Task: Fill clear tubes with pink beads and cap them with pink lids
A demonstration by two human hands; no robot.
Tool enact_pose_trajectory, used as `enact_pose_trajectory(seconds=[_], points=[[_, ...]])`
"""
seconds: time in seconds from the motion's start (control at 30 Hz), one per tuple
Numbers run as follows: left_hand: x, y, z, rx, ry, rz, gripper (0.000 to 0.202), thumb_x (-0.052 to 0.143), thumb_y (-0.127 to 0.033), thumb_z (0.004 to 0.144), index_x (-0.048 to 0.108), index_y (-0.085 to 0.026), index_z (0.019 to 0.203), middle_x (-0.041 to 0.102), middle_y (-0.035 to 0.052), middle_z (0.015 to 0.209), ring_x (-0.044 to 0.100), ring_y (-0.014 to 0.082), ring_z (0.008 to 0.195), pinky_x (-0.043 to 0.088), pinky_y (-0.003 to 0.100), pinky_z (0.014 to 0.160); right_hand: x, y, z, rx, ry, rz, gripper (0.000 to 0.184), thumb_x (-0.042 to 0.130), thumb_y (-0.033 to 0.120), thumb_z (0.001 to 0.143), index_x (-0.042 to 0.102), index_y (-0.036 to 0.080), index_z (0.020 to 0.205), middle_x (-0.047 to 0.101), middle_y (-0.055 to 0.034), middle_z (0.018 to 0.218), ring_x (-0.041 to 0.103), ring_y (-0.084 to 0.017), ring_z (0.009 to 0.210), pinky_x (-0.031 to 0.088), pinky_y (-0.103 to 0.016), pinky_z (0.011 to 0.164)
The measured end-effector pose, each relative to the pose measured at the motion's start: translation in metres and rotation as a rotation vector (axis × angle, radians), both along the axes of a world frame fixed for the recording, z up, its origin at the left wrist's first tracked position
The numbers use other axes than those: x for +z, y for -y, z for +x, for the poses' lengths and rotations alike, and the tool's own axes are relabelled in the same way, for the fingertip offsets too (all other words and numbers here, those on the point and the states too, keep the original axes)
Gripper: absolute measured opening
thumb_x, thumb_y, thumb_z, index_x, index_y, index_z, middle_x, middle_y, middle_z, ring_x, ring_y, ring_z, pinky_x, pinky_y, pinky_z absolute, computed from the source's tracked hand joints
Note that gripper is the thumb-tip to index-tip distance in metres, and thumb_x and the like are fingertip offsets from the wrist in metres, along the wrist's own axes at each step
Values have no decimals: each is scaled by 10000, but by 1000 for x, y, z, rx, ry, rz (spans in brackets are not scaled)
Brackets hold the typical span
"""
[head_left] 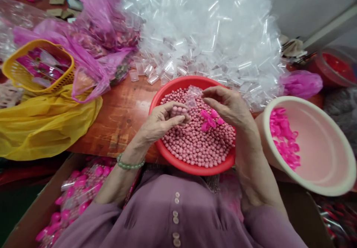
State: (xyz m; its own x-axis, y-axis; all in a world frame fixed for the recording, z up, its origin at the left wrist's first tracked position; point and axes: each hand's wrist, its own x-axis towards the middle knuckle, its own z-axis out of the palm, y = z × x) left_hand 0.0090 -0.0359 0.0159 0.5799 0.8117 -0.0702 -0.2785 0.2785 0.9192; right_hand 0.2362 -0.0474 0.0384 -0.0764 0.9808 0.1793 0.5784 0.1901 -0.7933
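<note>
Left hand (171,118): holding beads (180,110) | Right hand (224,103): thumb and fingers slightly parted, nothing visibly held | Beads: mostly loose in red basin (195,170), under both hands | We judge: filled packets (80,188) in box (36,207) done; loose beads, heaped clear sleeves (200,28) left

A reddish-brown wooden table (122,114) carries a red basin (195,170) — clear plastic sleeves (200,28) heaped at its twelve o'clock, a magenta bag (99,12) at ten, a yellow bag (50,125) at nine.

Left fingers (186,119) curled, right fingers (214,90) loosely bent
</note>
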Motion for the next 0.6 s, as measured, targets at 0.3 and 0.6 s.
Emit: enact_pose_trajectory(seconds=[0.3,0.6], points=[[-9,4,2,43,-25,-63,265,783,-239,722,657,-132,930,733,50,941,718,162,857,580,295,827,-5,50,14,30,626,-196,259,668,350,852,657,177,1045,670,-75,906,618,-217,817,473,-340,746],[-7,12,15,-60,-71,-50,234,763,-253,727,634,-119,869,708,49,895,685,152,848,565,314,830,-24,54,2,88,734,3,179,627,304,885,716,190,990,559,-155,1128,564,-283,1016,495,-450,859]])
